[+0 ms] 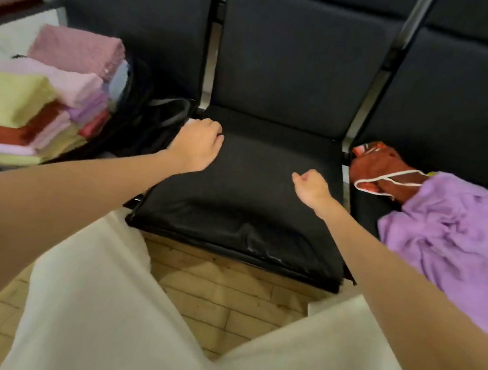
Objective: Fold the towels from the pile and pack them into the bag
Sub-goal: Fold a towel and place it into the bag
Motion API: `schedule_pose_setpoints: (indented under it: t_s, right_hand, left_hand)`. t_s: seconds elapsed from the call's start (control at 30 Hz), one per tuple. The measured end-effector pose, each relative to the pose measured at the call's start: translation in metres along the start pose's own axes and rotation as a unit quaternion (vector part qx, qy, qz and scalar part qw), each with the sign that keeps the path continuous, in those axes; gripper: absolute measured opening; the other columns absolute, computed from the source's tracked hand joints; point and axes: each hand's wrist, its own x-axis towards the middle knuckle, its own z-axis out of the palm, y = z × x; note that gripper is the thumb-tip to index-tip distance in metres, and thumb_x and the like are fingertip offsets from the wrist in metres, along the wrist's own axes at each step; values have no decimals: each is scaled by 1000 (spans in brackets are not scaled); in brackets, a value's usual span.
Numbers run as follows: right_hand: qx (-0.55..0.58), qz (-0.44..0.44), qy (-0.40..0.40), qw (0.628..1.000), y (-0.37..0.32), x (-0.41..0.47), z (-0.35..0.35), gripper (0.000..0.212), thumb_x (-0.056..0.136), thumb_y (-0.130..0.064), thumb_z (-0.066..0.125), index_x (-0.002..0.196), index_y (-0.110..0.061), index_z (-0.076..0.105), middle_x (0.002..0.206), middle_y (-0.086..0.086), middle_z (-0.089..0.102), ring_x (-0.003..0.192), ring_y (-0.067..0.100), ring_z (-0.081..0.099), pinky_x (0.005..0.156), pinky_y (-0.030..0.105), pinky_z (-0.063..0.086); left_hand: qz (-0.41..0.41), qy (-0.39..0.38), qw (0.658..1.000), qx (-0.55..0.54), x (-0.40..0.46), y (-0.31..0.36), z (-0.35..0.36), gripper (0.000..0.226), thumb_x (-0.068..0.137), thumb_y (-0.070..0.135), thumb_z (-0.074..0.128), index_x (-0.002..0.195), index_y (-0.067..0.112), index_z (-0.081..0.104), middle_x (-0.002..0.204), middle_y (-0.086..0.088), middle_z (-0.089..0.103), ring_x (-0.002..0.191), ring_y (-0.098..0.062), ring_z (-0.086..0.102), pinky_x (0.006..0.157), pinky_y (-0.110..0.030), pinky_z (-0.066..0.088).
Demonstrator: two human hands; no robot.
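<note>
Folded towels [36,99] fill bag [142,115]; unfolded pile [446,234] remains. Left hand [196,146] and right hand [311,187] loosely curled, empty.

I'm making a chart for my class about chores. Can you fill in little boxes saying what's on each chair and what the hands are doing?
left chair: stack of folded pink, yellow and red towels beside an open black fabric bag
middle chair: bare black padded seat
right chair: crumpled purple cloth and dark red cloth with white trim, unfolded
left hand: fingers curled, at the bag's edge; whether it grips it is unclear
right hand: loosely curled over the middle seat, holding nothing
</note>
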Motion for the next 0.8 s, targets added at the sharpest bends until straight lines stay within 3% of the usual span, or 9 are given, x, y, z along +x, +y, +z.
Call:
schedule_pose_setpoints:
  t_s: [0.13,0.23,0.33,0.47,0.53,0.6,0.67,0.8]
  right_hand:
    - [3,49,97,994,92,-23,-71,31,99,-20,44,79,1,56,107,28,58,108,39,55,89,37,37]
    - [67,86,186,976,160,-34,-108,22,93,-12,53,103,8,57,104,27,61,101,36,58,86,35,40]
    - [106,113,280,947,214,-33,-136,31,86,-8,63,111,8,54,106,27,62,99,35,60,83,30,39]
    - [136,113,295,939,252,-26,-144,47,82,-15,72,123,-1,53,110,16,60,86,18,58,67,11,40]
    - [156,97,291,939,267,-19,-138,48,83,-16,70,126,-5,53,112,16,60,88,19,60,68,6,44]
    - [127,94,299,941,282,-14,-133,42,84,-21,67,122,-7,55,107,18,63,92,26,61,82,25,51]
    - [90,98,302,944,294,-12,-131,33,85,-22,64,112,-4,58,94,20,65,91,34,61,82,45,49]
    - [47,93,287,952,302,-17,-129,31,87,-17,61,112,0,61,89,21,64,94,37,57,81,40,41]
  left_hand:
    - [61,-51,996,-32,13,79,53,32,100,23,41,121,5,57,120,-15,59,110,-33,55,94,-46,45]
    - [103,-114,987,-41,21,136,86,34,100,24,41,125,5,54,125,-12,57,114,-31,53,97,-45,43]
    - [150,-163,974,-39,36,188,110,37,100,25,41,130,5,50,129,-13,54,117,-29,52,98,-46,43]
    - [157,-218,961,-63,59,248,145,38,99,25,45,132,6,49,129,-13,53,118,-29,51,98,-44,43]
    - [156,-250,952,-82,66,274,163,40,97,27,49,131,6,49,128,-14,53,116,-30,51,96,-40,43]
    - [154,-267,946,-98,72,296,182,48,94,34,57,133,8,47,129,-13,52,118,-30,50,96,-39,43]
    - [147,-285,939,-124,73,314,201,65,87,42,64,139,10,42,134,-14,50,122,-29,49,99,-40,42]
    - [181,-294,928,-137,65,339,231,85,78,45,73,147,15,33,137,-12,51,125,-34,46,103,-43,39]
